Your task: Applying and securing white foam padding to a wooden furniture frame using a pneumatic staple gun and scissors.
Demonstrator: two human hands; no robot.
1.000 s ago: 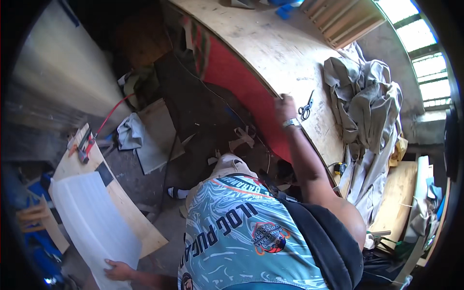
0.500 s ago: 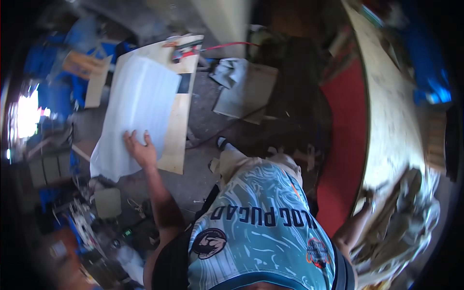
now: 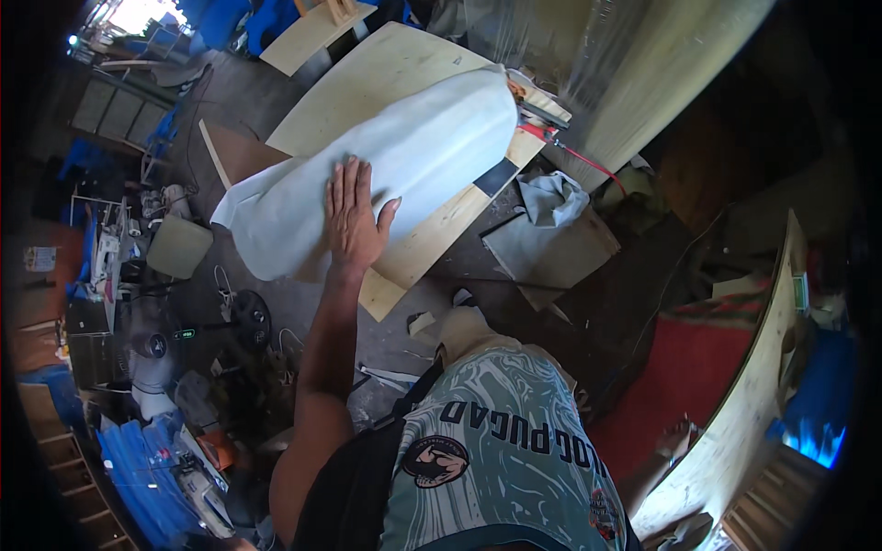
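Note:
My left hand lies flat, fingers stretched and thumb apart, on a long white padded-looking sheet. The sheet drapes over a pale plywood table, whose bare wood shows along the near side and behind. A dark rectangular patch sits on the wood by the sheet's right edge. My right hand is low on the right, beside the edge of a large pale board; its fingers are blurred and dim, so their hold is unclear.
A red hose runs off the table's far right end. Grey cloth lies on a flat panel on the floor. A red surface stands at right. A fan, a stool and clutter fill the left.
The view has swung left, so the table and white sheet now appear farther right and larger. My left hand stays flat on the sheet. My right hand is still by the pale board.

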